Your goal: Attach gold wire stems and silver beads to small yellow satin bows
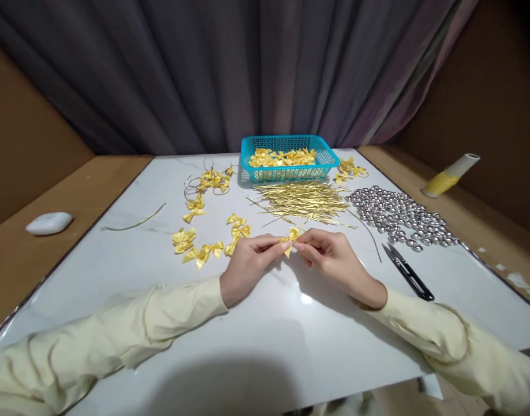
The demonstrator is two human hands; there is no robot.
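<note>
Between my two hands, near the middle of the table, is a yellow ribbon bow (293, 234). My left hand (253, 263) pinches its left side, thumb and forefinger pressed together. From the right, my right hand (334, 260) grips the same bow with closed fingertips. Just behind it lies a pile of gold wire ties (306, 202), and a tie end shows near the bow. Several loose yellow bows (200, 253) form a curve to the left of my left hand. Whether a tie is held with the bow is too small to tell.
A blue basket (291, 171) of yellow bows stands at the back. Silver beads (399, 214) spread at the right, with black snips (407, 271) in front. Bows with wires (213, 180) lie back left. A white object (49, 223) and a yellow-white tube (450, 175) sit at the sides.
</note>
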